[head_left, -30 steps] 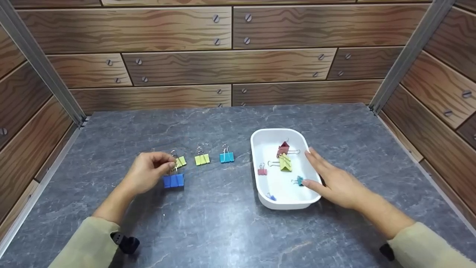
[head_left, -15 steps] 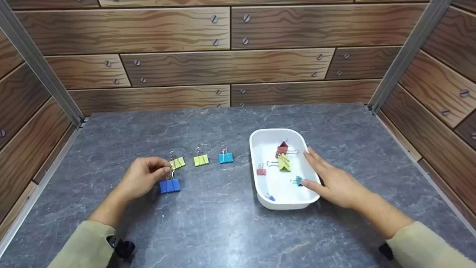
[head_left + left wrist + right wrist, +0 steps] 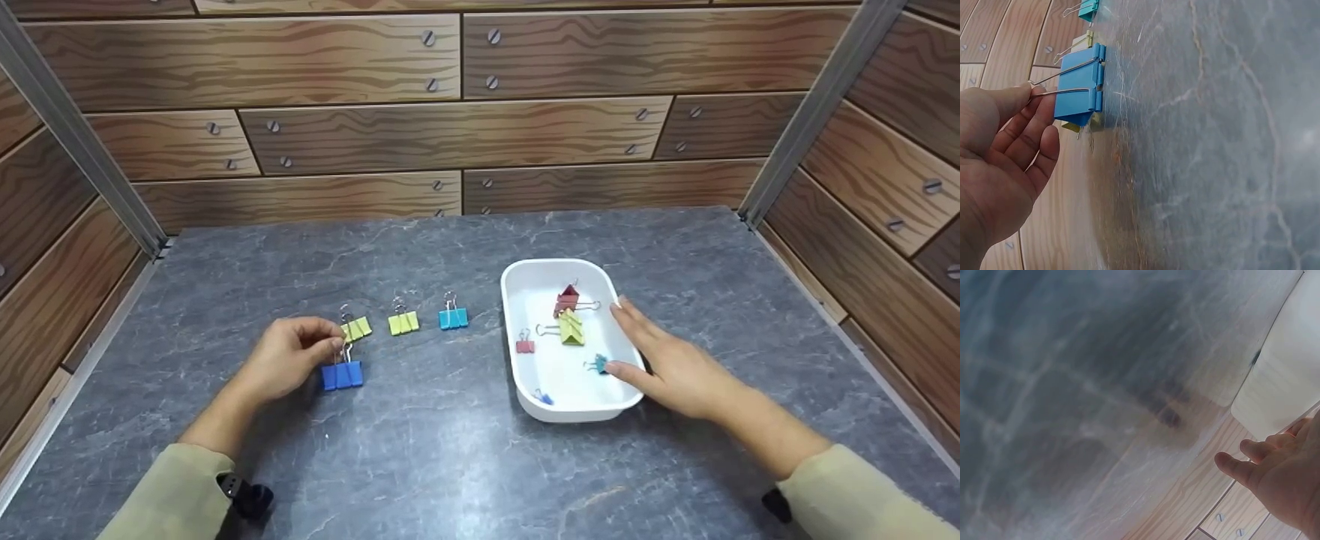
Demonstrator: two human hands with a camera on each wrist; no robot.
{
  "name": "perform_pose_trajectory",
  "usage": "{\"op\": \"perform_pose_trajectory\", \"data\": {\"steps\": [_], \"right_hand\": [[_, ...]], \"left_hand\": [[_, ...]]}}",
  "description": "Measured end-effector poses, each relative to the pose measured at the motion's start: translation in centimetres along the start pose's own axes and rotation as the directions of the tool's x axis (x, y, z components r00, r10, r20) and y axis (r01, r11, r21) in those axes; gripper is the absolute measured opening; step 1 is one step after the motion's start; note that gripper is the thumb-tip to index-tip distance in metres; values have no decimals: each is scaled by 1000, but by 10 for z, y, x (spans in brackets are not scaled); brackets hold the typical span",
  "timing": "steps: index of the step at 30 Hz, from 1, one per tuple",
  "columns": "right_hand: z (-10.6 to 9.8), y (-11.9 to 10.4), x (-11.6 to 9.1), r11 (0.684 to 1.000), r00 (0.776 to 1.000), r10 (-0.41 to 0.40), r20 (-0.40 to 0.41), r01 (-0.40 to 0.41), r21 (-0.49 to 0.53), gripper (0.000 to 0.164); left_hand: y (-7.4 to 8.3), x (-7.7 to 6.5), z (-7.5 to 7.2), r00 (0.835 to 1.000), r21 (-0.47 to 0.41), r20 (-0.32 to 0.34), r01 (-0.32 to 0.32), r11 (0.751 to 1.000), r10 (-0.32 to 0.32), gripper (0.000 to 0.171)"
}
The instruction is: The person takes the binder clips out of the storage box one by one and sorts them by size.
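Observation:
Between thumb and fingers, my left hand [image 3: 289,356] pinches the wire handles of a large blue binder clip [image 3: 342,375]. In the left wrist view the blue binder clip [image 3: 1079,84] stands with its spine at the tabletop. Just behind it is a yellow-green binder clip [image 3: 356,328], partly hidden by the fingers. To its right lie another yellow-green clip [image 3: 403,323] and a teal clip [image 3: 453,319]. My right hand [image 3: 679,371] rests with straight fingers on the right rim of a white tray [image 3: 517,390], its thumb over the inside near a small teal clip [image 3: 600,364].
Inside the tray are a dark red clip [image 3: 567,301], a yellow clip [image 3: 571,328], a small red clip [image 3: 525,346] and a small blue clip [image 3: 544,397]. Wood-patterned walls [image 3: 360,135] enclose the grey marbled table [image 3: 450,480] at the back and sides.
My left hand has moved a little toward me and left with the blue binder clip, bringing it down by the yellow-green one, then stayed there. The right hand keeps its place on the tray.

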State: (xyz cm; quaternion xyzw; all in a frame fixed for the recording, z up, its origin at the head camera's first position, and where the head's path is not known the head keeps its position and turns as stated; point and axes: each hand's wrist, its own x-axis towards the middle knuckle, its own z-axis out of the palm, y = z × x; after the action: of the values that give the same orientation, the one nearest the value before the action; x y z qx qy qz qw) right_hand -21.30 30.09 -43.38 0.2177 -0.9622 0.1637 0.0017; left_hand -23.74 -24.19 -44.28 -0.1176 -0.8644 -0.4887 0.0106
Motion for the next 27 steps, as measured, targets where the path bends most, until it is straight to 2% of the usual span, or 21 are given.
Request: {"op": "perform_pose_trajectory", "data": {"steps": [12, 27], "right_hand": [[0, 0, 0, 1000, 1000, -8, -2, 8, 0, 86], [-1, -2, 0, 1000, 1000, 6, 11, -6, -7, 88]], "left_hand": [[-3, 3, 1, 1000, 26, -7, 23, 999, -22, 8], [-2, 4, -1, 998, -31, 23, 64, 997, -64, 18]]}}
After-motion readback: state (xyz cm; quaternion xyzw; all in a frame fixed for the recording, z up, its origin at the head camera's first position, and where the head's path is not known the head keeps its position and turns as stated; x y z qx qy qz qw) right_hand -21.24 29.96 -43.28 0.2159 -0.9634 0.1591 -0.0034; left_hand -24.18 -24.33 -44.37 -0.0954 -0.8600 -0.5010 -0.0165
